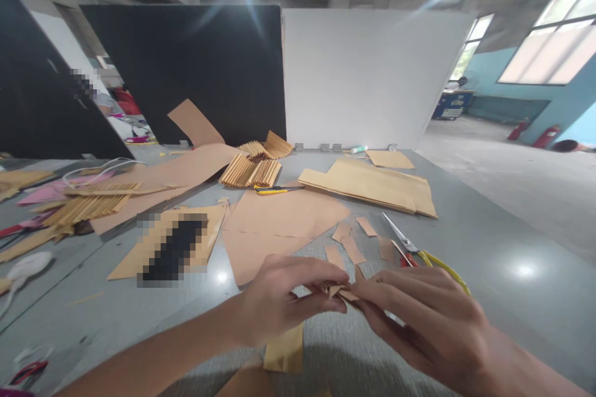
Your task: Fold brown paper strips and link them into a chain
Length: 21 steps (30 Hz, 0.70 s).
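Between my two hands is a small bundle of folded brown paper, held over the near part of the table. The fingers and thumb of my left hand pinch its left side. My right hand grips the other end, its fingers hiding part of the paper. Several small cut brown paper pieces lie just beyond my hands. Scissors with yellow handles lie partly behind my right hand. A yellowish paper piece rests on the table below my left wrist.
A large brown paper sheet lies ahead, with a yellow utility knife at its far edge. Pleated paper stacks and folded kraft paper sit farther back. Black and white panels stand behind. A cable lies left.
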Available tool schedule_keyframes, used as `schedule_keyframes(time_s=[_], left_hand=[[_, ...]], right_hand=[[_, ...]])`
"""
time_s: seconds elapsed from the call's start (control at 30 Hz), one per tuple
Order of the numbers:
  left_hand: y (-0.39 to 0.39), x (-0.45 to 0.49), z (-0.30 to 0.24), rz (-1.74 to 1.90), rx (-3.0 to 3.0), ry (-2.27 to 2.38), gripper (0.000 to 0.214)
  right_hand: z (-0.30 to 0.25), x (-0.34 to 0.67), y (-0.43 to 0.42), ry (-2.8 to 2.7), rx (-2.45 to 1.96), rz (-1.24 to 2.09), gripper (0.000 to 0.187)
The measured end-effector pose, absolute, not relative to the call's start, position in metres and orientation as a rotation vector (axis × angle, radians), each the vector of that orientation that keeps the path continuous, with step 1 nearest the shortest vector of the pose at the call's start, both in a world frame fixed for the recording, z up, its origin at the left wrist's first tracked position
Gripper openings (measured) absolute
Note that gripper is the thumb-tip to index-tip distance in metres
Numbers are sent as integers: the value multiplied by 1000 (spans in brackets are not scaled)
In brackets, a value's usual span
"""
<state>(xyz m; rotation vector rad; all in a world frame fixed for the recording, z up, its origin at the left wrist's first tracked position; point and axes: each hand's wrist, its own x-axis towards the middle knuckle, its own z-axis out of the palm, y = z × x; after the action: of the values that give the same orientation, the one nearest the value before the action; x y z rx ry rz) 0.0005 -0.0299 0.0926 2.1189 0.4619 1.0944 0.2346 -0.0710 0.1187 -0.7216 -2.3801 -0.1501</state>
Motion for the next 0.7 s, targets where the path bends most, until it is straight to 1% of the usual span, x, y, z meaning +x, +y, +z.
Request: schedule_keyframes(time_s=[0.33,0.53,0.6,0.7], left_hand=[[-33,0,88,1067,2158,481,30],[-32,0,93,995,2005,546,18],[-31,0,92,1027,1943,545,20],[-30,0,88,1081,1925,547,23]], right_hand=[[117,235,-68,-2342,-736,-153,19],[119,242,-66,-2294,-824,-105,24],[120,244,-67,-2172,-927,-42,27],[124,246,-69,-2108,-999,133,23]])
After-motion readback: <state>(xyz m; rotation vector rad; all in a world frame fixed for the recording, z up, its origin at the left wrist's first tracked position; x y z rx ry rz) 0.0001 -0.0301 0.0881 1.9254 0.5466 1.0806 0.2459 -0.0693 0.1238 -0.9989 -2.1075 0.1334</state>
